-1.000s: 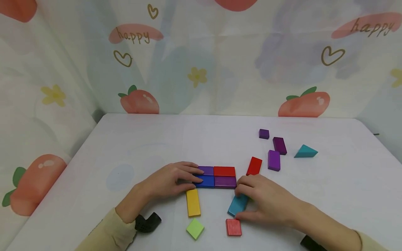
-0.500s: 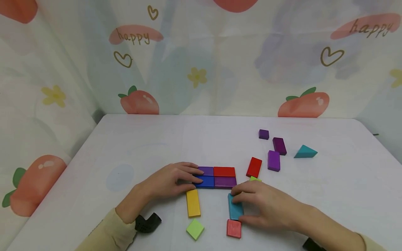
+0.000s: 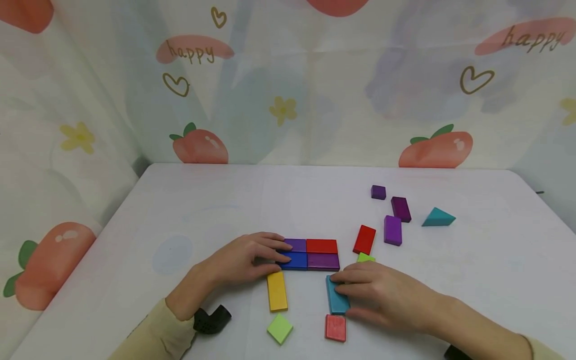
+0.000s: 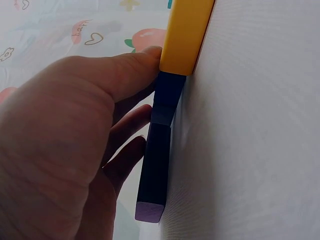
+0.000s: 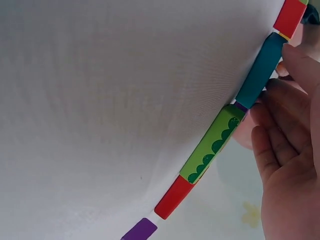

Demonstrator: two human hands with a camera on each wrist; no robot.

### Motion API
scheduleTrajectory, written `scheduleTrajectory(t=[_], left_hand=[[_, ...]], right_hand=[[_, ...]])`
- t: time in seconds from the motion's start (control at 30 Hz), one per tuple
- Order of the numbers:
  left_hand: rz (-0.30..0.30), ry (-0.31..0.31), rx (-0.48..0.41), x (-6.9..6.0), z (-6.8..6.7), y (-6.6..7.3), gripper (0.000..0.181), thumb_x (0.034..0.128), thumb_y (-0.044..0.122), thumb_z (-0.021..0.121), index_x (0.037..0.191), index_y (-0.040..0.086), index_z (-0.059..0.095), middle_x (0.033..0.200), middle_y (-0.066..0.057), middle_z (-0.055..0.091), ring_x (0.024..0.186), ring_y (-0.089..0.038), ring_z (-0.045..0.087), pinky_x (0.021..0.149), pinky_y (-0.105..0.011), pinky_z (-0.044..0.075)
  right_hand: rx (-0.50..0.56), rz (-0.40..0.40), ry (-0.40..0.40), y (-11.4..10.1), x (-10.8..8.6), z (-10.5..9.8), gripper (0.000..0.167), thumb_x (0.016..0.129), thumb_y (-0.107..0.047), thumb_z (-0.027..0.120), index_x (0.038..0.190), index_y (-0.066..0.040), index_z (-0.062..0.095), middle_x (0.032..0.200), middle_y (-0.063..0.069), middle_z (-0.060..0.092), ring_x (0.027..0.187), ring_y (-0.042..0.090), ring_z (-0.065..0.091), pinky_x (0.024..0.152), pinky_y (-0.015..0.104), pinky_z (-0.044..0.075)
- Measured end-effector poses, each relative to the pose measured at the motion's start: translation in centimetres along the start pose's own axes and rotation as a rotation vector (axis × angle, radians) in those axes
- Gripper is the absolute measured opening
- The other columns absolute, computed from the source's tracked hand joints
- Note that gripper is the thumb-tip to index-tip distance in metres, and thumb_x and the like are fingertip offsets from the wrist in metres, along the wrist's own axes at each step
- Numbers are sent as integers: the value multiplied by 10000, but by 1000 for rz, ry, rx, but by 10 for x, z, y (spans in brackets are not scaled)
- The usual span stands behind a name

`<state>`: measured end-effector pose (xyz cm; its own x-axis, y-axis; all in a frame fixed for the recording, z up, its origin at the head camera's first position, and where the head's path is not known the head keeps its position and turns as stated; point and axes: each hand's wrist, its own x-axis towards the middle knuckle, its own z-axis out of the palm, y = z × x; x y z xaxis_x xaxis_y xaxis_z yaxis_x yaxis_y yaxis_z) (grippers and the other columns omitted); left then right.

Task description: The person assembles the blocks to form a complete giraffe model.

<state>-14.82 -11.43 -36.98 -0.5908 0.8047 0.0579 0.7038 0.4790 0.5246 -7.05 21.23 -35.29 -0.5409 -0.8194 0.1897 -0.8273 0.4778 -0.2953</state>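
Note:
Four-part rectangle of flat blocks lies mid-table: a violet block [image 3: 298, 245], a red block [image 3: 321, 246], a blue block [image 3: 296, 261] and a purple block [image 3: 323, 261]. My left hand [image 3: 243, 257] rests its fingertips on the violet and blue blocks, with the thumb by the top of a yellow block [image 3: 277, 291]. Beneath the rectangle's right end stands a teal block [image 3: 337, 298]; my right hand [image 3: 387, 295] touches it with nearly straight fingers, the thumb near its lower right corner. A small red block [image 3: 335, 328] lies just below the teal one.
A light green square block [image 3: 280, 329] sits below the yellow one. To the right are another red block [image 3: 364, 240], a partly hidden green block [image 3: 365, 257], several purple blocks [image 3: 393, 230] and a teal triangle [image 3: 438, 217]. Patterned cloth [image 3: 288, 100] hangs behind the table.
My right hand has turned the teal block from slanted to nearly upright and shifted slightly right, uncovering part of the green block. The small red block has moved slightly. My left hand stays put.

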Motion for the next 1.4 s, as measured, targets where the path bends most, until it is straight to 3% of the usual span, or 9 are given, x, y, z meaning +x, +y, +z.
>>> scheduleTrajectory(t=[0.4, 0.67, 0.87, 1.4], left_hand=[[6, 2, -13, -1, -1, 0, 298, 964, 229, 717, 1259, 191, 741, 1372, 94, 614, 1370, -146, 452, 1109, -390, 405], [4, 8, -6, -1, 0, 0, 298, 964, 233, 716, 1258, 197, 741, 1372, 100, 612, 1371, -141, 448, 1106, -388, 409], [3, 12, -5, -2, 0, -1, 296, 968, 237, 712, 1260, 204, 740, 1376, 110, 607, 1374, -137, 442, 1106, -387, 409], [-1, 6, -9, -1, 1, -1, 297, 969, 239, 711, 1263, 206, 738, 1377, 115, 605, 1375, -131, 439, 1108, -385, 407]], right_hand=[[-31, 10, -17, 1, 4, 0, 390, 953, -335, 722, 1307, -172, 698, 1273, -50, 671, 1156, 180, 626, 913, 426, 563], [-7, 49, 11, 2, 4, -4, 395, 933, -338, 746, 1291, -174, 707, 1259, -66, 668, 1158, 165, 626, 919, 460, 555], [-22, 23, -19, 1, 5, -2, 392, 939, -312, 741, 1299, -163, 704, 1247, -62, 684, 1142, 180, 637, 904, 430, 567], [-58, 43, 20, 2, 8, -1, 367, 942, -320, 737, 1268, -152, 722, 1235, -47, 688, 1129, 173, 641, 904, 430, 567]])
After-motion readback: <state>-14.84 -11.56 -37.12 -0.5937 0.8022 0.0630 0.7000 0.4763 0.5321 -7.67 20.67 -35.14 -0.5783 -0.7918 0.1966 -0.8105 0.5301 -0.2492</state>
